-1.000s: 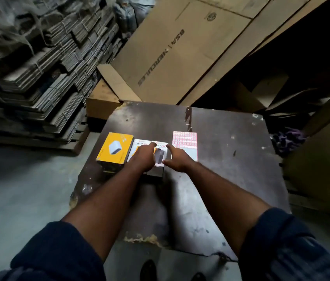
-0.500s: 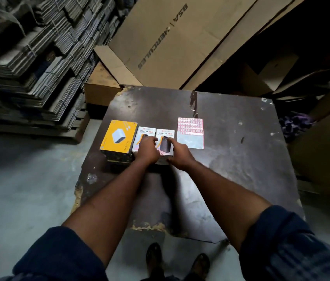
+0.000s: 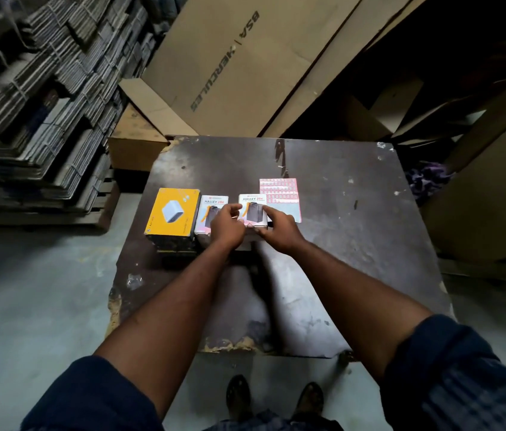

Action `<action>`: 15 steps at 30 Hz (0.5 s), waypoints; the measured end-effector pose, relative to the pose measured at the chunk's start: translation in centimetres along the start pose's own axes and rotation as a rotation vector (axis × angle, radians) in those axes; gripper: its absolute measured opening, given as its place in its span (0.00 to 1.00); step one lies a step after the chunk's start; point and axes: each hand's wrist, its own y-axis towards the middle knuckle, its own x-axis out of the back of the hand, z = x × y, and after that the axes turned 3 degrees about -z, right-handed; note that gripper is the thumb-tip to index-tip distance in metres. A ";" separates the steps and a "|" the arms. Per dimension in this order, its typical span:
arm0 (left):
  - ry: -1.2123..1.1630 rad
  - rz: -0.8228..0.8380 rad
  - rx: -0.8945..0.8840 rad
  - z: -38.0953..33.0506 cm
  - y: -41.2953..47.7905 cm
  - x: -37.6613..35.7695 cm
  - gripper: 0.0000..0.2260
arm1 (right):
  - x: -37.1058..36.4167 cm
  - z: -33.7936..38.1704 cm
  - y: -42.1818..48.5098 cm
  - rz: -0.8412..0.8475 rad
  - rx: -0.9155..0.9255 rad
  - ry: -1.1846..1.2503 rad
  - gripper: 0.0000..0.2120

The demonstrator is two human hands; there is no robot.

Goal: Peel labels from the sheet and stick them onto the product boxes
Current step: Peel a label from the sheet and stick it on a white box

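Three product boxes sit in a row on the dark table (image 3: 338,244): a yellow box (image 3: 172,213) at the left, then two white "HALLEY 20K" boxes. My left hand (image 3: 226,225) lies over the near part of the left white box (image 3: 212,209) and touches the left side of the right white box (image 3: 253,209). My right hand (image 3: 278,230) grips the right white box at its right side and near corner. That box looks lifted or shifted right, apart from its neighbour. The pink label sheet (image 3: 281,197) lies flat just right of it, partly behind my right hand.
Large flattened cardboard sheets (image 3: 245,63) lean behind the table. Bundled flat cartons (image 3: 37,104) are stacked high at the left on a pallet. More cardboard stands at the right. The table's near edge is chipped; my shoes (image 3: 273,399) show below it on the concrete floor.
The right white box has separated from the left one, moving right toward the label sheet between both hands. The camera view has tilted down slightly.
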 end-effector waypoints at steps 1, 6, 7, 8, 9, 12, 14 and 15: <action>-0.027 0.040 -0.023 -0.2 -0.1 -0.3 0.19 | 0.5 -0.1 -0.2 -0.011 -0.015 -0.004 0.25; -0.017 0.134 -0.153 -1.4 -1.3 -1.9 0.20 | 3.2 -0.7 -0.9 -0.111 -0.041 -0.008 0.16; -0.009 0.140 -0.177 -1.5 -1.6 -2.2 0.20 | 3.7 -0.8 -1.1 -0.128 -0.046 -0.001 0.15; -0.001 0.151 -0.200 -1.6 -1.8 -2.6 0.21 | 4.2 -1.1 -1.1 -0.135 -0.052 0.002 0.14; 0.006 0.162 -0.227 -1.8 -2.0 -2.9 0.22 | 4.8 -1.3 -1.2 -0.138 -0.059 -0.002 0.15; 0.016 0.166 -0.278 -2.6 -2.2 -4.2 0.23 | 6.6 -2.4 -1.0 -0.115 -0.082 -0.032 0.17; 0.018 0.161 -0.274 -3.2 -2.4 -5.1 0.22 | 7.6 -3.5 -0.7 -0.080 -0.100 -0.034 0.19; 0.027 0.154 -0.269 -3.5 -2.6 -5.6 0.22 | 8.1 -4.2 -0.5 -0.055 -0.109 -0.035 0.20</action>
